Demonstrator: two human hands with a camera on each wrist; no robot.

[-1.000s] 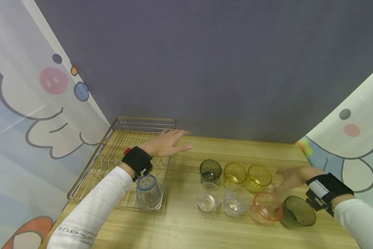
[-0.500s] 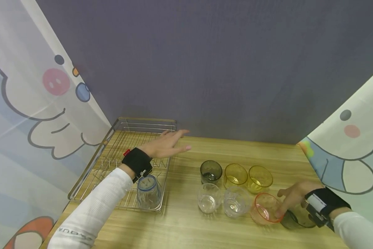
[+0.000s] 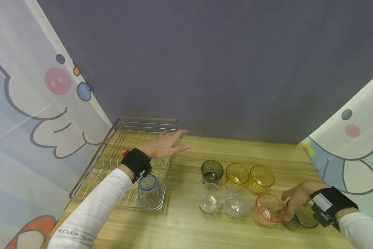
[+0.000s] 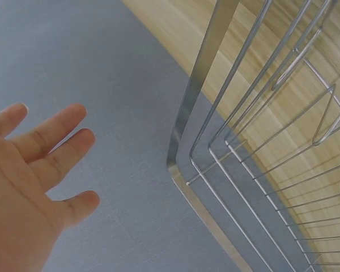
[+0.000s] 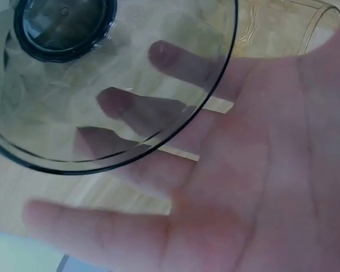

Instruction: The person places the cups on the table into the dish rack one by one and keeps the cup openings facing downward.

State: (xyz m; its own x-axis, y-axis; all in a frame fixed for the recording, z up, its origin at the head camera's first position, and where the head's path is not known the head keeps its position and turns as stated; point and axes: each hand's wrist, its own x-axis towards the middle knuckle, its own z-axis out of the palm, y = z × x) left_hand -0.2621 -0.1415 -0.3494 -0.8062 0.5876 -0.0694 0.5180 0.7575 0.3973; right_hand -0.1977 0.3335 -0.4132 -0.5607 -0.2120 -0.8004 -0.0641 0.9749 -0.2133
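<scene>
In the head view my right hand is over a dark grey glass at the right end of the front row. The right wrist view shows several fairly straight fingers spread along that glass, some seen through its wall, with the rim near the palm. A pink glass with a red rim stands just left of this hand. My left hand hovers with spread fingers over the right edge of the wire dish rack, holding nothing. Below its wrist, an upside-down blue-tinted glass rests in the rack.
Two clear glasses stand left of the pink one. Behind them are a smaller dark glass and two yellow glasses. A grey curtain backs the wooden table, with printed curtains at the sides.
My right hand has come down and toward me, from beside the yellow glasses onto the dark glass at the end. The left hand keeps its place over the rack.
</scene>
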